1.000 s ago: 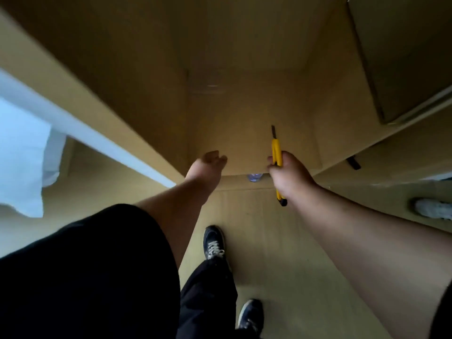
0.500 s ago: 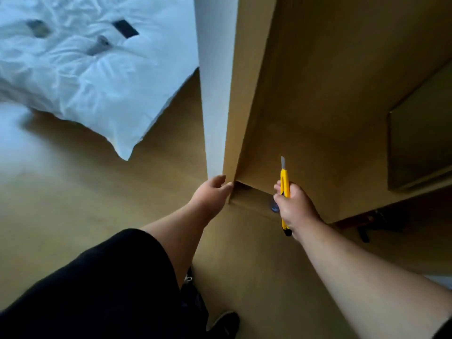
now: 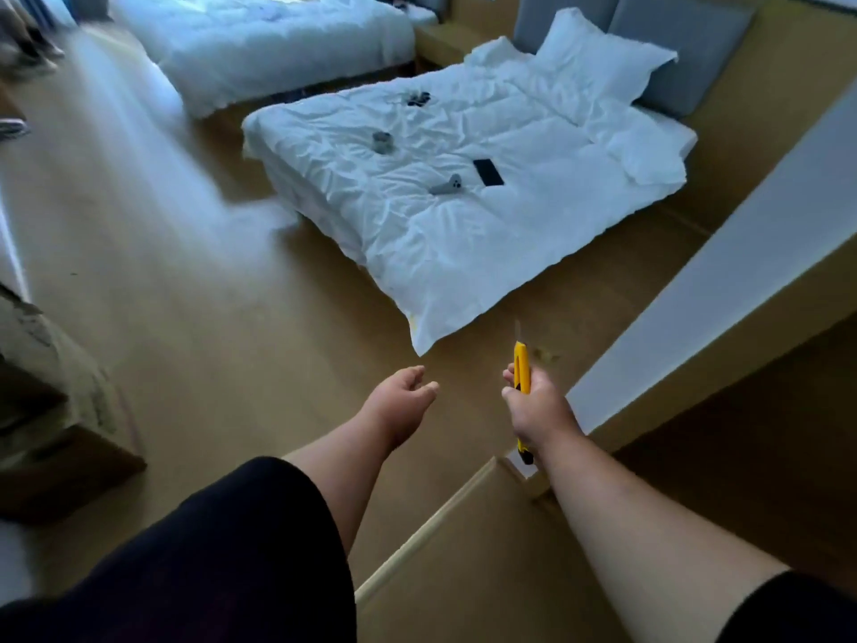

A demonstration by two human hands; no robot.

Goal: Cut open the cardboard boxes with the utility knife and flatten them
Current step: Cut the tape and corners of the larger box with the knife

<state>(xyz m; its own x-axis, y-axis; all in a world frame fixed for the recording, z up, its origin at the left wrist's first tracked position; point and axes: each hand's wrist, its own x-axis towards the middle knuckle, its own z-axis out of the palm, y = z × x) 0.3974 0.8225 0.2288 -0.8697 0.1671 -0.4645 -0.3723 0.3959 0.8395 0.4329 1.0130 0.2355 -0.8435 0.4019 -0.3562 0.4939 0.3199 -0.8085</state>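
Two hands reach forward over the floor (image 3: 195,327). The right hand (image 3: 538,410) is clenched around the utility knife (image 3: 522,378), blade up toward twelve o'clock; the left hand (image 3: 401,403) hangs released, fingers loosely curved, grasping nothing. The cardboard box (image 3: 723,317) fills the frame from three to six o'clock, one large panel rising past the right hand. Its board looks stiff yet light, awkward mainly for its size; a free edge or corner near the knife seems the best hold. At twelve o'clock is a bed (image 3: 463,215).
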